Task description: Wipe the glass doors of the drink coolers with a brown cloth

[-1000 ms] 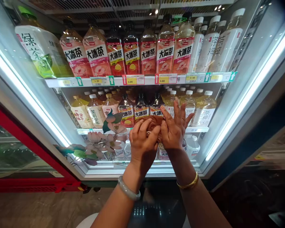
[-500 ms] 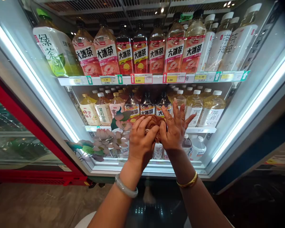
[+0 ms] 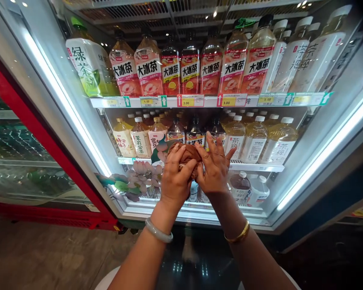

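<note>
The left hand (image 3: 174, 179) curls round a bunched brown cloth (image 3: 188, 153), gripping it; the right hand (image 3: 214, 175), fingers spread, touches the cloth's right side. Since the previous frame, the right hand has moved closer to the left. The cloth lies between both, before bottles (image 3: 255, 141) on a shelf (image 3: 257, 166).

Bunched, wrinkled brown cloth (image 3: 187, 153), mid-air

Head camera looks forward and down; drinks cooler (image 3: 66, 129) close ahead.
</note>
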The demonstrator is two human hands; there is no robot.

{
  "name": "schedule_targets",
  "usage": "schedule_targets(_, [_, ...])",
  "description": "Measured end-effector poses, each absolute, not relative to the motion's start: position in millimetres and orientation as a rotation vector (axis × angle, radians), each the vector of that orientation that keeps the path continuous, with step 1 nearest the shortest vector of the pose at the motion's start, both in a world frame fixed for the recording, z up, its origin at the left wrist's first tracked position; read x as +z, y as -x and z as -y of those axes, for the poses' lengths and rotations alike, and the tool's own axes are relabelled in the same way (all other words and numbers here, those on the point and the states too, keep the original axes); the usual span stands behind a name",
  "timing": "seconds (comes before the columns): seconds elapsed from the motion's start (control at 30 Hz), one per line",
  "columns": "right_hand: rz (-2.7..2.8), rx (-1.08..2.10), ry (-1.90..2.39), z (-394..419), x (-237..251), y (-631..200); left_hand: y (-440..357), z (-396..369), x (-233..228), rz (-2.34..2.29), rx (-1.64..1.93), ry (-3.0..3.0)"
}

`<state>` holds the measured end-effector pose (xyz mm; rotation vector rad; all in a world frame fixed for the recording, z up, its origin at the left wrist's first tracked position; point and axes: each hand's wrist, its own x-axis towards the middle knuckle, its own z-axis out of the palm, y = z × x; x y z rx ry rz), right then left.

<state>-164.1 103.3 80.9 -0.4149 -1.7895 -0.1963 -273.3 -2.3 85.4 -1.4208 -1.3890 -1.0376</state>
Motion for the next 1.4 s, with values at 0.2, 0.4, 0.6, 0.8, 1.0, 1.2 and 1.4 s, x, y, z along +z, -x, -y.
schedule_targets(0.2, [1.846,-0.172,0.387,-93.0,78.1,171.9,310.1,27.9,102.0,1.495,-1.213,1.051])
schedule_targets(0.4, [1.842,-0.187,0.395,-93.5,75.7,177.4,286.0,13.2,84.5,1.391,-1.083,1.407])
schedule_targets(0.6, [1.814,-0.165,0.403,-92.5,75.3,179.9,311.8,29.8,102.4,1.459,-1.141,1.179])
schedule_targets(0.8, [1.834,-0.169,0.404,-94.4,74.2,178.6,288.9,17.4,96.3,1.432,-1.123,1.385])
schedule_targets(1.0, [1.829,-0.157,0.402,-94.5,74.7,177.7,304.1,25.8,108.5,1.442,-1.174,1.262])
schedule_targets(1.2, [1.821,-0.182,0.375,-95.6,73.9,177.6,308.2,27.4,108.3,1.491,-1.264,1.106])
schedule_targets(1.4, [1.823,-0.151,0.404,-95.3,75.2,176.9,292.4,18.7,108.6,1.427,-1.073,1.427])
